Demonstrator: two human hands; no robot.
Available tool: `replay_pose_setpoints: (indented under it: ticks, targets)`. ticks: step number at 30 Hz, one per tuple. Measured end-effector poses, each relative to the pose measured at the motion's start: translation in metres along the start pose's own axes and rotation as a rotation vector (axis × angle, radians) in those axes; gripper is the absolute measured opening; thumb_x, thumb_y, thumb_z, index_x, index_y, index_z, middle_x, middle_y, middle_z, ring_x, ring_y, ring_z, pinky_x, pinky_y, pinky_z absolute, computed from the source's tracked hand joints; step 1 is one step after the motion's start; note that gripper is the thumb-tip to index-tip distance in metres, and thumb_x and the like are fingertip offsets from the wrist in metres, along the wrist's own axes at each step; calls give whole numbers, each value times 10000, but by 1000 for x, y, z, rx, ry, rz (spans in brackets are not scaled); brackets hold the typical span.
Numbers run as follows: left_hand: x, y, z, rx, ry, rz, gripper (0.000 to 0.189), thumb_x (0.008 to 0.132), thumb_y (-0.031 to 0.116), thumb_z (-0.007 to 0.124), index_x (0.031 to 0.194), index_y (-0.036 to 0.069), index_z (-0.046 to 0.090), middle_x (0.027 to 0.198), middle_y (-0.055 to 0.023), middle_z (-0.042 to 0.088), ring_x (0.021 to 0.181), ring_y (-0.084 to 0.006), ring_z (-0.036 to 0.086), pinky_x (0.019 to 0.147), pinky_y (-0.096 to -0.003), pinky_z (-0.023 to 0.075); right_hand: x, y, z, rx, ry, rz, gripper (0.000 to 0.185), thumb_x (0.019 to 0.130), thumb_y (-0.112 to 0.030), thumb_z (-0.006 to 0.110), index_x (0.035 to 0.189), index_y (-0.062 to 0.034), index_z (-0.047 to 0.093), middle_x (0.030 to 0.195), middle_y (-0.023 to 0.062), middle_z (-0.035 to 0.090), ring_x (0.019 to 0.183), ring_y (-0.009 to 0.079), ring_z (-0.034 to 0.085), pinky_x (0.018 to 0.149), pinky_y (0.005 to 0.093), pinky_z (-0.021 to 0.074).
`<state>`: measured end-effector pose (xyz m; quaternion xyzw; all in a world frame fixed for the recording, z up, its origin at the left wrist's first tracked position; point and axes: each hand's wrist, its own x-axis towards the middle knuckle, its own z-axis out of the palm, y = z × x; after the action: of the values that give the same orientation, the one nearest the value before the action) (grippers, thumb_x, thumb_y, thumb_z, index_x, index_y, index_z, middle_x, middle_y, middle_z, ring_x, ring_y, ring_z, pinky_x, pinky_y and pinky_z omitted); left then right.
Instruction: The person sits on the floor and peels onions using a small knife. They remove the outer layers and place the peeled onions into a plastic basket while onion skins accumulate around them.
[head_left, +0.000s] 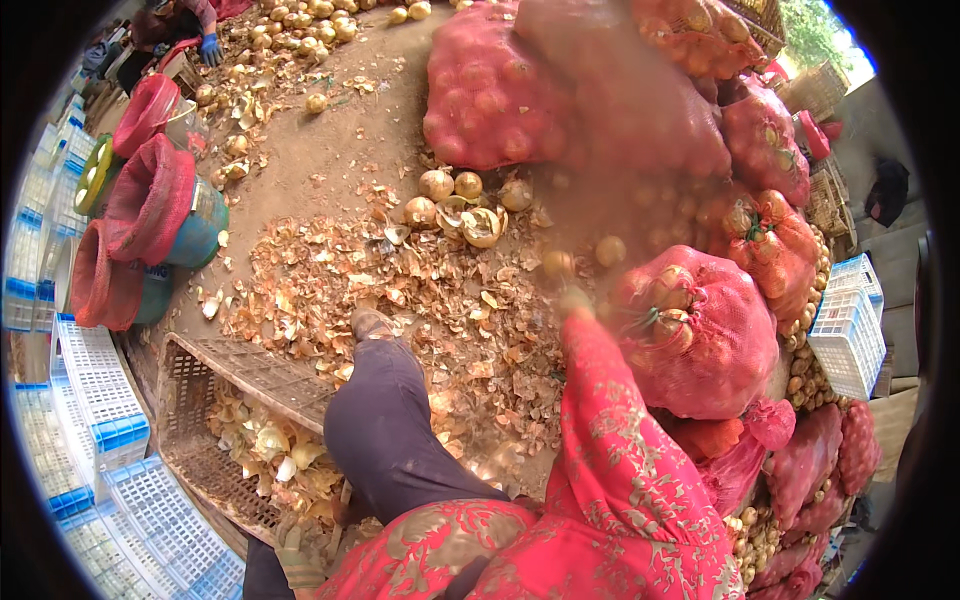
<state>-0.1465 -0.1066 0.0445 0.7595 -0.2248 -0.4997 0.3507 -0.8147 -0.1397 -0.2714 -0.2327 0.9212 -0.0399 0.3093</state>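
My right hand (576, 301), at the end of a red patterned sleeve, reaches forward beside a tied red mesh sack of onions (705, 352). It is blurred, so its grip is unclear. Just beyond it are a loose onion (559, 262) and another onion (610, 251). Low in the picture, my left hand (298, 551) in a dirty glove is beside a brown plastic crate (247, 367). The crate holds onion skins (281, 442). Whether the left hand grips anything cannot be made out. More onions (436, 185) lie ahead among split skins.
Dry onion peels (420, 262) cover the dirt floor around my shoe (373, 324). Mesh-lined buckets (199, 225) and stacked white-blue crates (97, 382) line the left. Full onion sacks (487, 90) fill the right and front. A smear blurs the upper right. Another person's blue-gloved hand (211, 49) shows far left.
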Motion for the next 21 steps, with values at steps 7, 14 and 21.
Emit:
replay_pose_setpoints:
  ticks: [7,14,21]
  targets:
    - [-20,8,-6,112,-58,317,295,914,186,601,1169,37,594,1018,-89,635,902,-177,626,735,-318,536,-177,-78,-28,821,-209,-302,190,840,-120,708,987,-24,633,770,0,573,666,115,484,617,280,436]
    - [-12,72,29,-396,-301,570,787,804,319,789,1415,15,397,1300,-120,515,1138,-214,553,864,-344,551,-401,-270,-140,403,-324,-1236,171,891,-109,682,962,-38,544,706,86,515,686,125,445,649,302,447]
    - [-21,103,-57,-898,88,715,618,839,341,745,1328,88,466,1232,-68,551,1089,-213,579,852,-380,553,-585,-334,-38,192,-542,-1858,217,865,-167,677,982,-79,516,730,163,597,676,386,613,586,467,464]
